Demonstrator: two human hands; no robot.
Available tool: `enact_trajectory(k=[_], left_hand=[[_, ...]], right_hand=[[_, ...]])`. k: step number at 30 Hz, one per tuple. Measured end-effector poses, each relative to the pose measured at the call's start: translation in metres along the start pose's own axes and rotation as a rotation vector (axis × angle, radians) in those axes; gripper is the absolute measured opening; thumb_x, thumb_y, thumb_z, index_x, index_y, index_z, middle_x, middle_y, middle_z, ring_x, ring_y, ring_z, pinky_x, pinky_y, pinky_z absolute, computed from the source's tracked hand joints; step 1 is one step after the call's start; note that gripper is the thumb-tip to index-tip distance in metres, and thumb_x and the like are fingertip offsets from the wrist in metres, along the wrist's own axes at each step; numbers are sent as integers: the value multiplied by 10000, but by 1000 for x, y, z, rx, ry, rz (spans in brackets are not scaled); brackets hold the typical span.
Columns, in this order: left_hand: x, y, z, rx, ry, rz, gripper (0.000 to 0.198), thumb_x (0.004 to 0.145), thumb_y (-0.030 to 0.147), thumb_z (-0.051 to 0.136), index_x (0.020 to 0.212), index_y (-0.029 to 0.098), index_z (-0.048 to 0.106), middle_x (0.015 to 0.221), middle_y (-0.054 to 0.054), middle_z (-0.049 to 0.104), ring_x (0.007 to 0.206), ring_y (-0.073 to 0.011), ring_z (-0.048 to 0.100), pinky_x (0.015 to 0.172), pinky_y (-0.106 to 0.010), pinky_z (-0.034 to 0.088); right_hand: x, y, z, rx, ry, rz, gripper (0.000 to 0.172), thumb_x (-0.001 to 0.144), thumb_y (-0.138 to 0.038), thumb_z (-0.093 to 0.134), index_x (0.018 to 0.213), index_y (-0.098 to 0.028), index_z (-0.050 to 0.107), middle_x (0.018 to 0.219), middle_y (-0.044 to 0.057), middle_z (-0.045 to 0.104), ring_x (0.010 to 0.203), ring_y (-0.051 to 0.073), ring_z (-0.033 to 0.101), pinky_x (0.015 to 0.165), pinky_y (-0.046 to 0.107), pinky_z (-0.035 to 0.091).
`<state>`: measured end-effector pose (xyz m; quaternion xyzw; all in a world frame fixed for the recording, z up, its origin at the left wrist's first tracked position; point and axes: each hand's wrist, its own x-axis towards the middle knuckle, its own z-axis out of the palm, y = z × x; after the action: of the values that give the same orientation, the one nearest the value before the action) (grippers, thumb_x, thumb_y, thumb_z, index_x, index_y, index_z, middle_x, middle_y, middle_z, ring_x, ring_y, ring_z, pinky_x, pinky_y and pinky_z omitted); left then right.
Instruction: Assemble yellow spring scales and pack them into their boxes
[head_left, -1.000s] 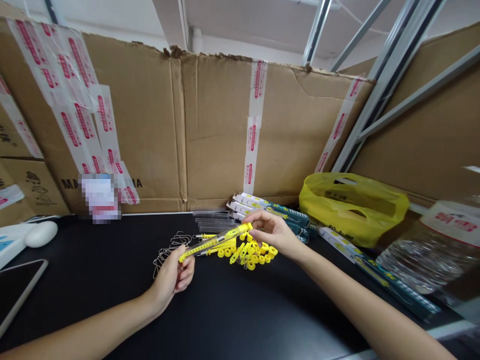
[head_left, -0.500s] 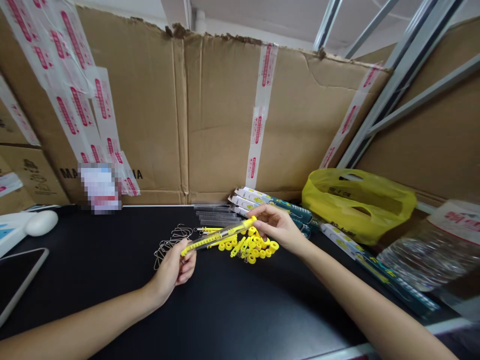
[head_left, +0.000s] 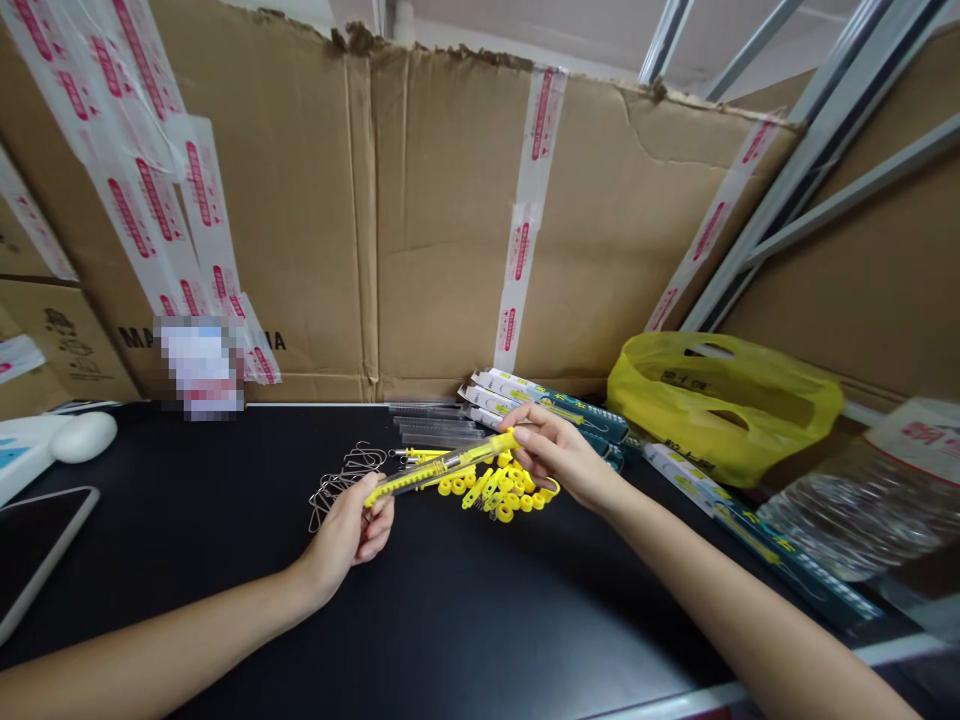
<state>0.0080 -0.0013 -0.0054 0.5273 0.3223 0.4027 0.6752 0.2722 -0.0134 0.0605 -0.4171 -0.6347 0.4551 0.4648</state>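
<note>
A tubular spring scale [head_left: 442, 466], with a clear tube, a yellow graduated strip and a metal spring inside, is held slantwise above the table. My left hand [head_left: 343, 532] is closed around its lower left end. At the upper right end, the fingertips of my right hand [head_left: 566, 458] pinch the yellow cap. Just behind the scale lie small yellow rings and clips [head_left: 510, 492] in a pile. Bent wire hooks [head_left: 349, 475] rest past my left hand. Several clear tubes [head_left: 439, 428] lie farther back, and other yellow inner parts are partly hidden by the held scale.
Printed narrow boxes [head_left: 559, 400] are stacked at the back, with another box [head_left: 757, 530] at the right. Beyond it stand a yellow plastic bag [head_left: 720, 410] and a large clear bottle [head_left: 862, 500]. A phone-like device [head_left: 45, 550] lies left. Cardboard [head_left: 450, 220] walls the back.
The view has shifted slightly. Both hands keep hold of the spring scale, and its right end is a touch farther right, with my right fingers slightly shifted on the cap.
</note>
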Motion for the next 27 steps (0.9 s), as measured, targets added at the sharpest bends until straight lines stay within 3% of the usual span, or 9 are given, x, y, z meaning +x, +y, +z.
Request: enact_trajectory(k=[4,9,13,22,27], left_hand=[[-1,0,0,-16,8,7,399,915,468,306,628,193,325,491,74,337,349,-34,240,363,-174,155],[-1,0,1,15,-11,19,389,911,467,323,634,194,317,499,76,341,353,-33,249,366,-173,171],[0,0,1,46,-22,14,392,906,478,332,635,195,313,501,77,340,358,-34,258,367,-171,176],[0,3,0,-10,-2,-30,394,905,478,321,631,195,322,483,79,331,353,-39,227,357,-177,139],[1,5,0,-59,11,-71,411,881,496,350,605,192,327,467,80,308,360,-38,216,363,-179,121]], right_hand=[[1,-3,-6,-7,-75,-2,340,792,-407,665,995,-194,495,620,-55,556,380,27,339,325,139,268],[2,3,-4,-136,-39,-22,334,804,-476,630,809,-172,493,549,-51,542,369,21,312,330,146,207],[3,8,2,-184,-66,-65,366,828,-510,587,744,-177,462,536,-47,533,391,29,335,351,153,226],[2,8,1,-115,-113,-73,308,834,-452,609,897,-177,484,617,-47,545,415,28,362,351,145,265],[2,7,-1,-29,-98,-82,291,845,-408,609,996,-194,483,698,-26,576,459,46,454,352,139,339]])
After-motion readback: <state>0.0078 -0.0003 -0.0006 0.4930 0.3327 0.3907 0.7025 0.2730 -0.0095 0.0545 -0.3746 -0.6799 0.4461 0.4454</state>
